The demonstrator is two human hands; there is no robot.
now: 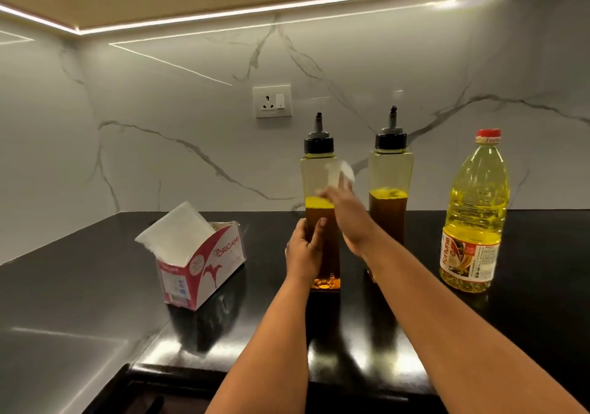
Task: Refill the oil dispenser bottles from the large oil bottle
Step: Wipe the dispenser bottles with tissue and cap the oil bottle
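Note:
Two tall clear dispenser bottles with black spout caps stand on the black counter, each about half full of oil. My left hand (305, 247) grips the lower body of the left dispenser bottle (319, 171). My right hand (346, 212) is blurred and holds a white tissue (343, 174) against that bottle's upper side. The right dispenser bottle (390, 171) stands just behind my right forearm. The large oil bottle (472, 215), yellow oil with a red cap on and a label, stands upright at the right.
An open red and white tissue box (204, 266) with a white tissue sticking out sits on the counter (95, 286) to the left. A wall socket (272, 100) is set in the marble backsplash. The counter's front edge is near the bottom.

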